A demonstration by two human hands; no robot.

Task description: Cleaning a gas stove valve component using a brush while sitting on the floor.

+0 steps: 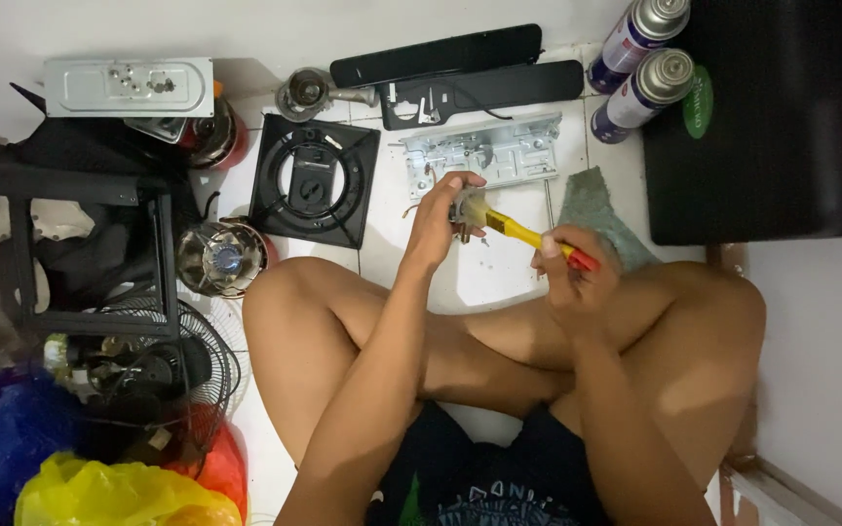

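My left hand [438, 216] grips a small metal part [462, 212] above the white floor tiles, in front of my crossed legs. In my right hand [577, 265] is a brush with a yellow and red handle [528, 236]; its pale bristles [477, 206] rest against the metal part. Just beyond both hands lies a silver metal plate [499, 151] with cut-outs and screws.
A black square burner frame [316, 181] lies left of the plate. Two black long panels [460, 68] sit at the back, two spray cans [640, 58] and a black case [782, 117] at right. A grey cloth [592, 200], round burner [221, 258], fan grille and coloured bags crowd around.
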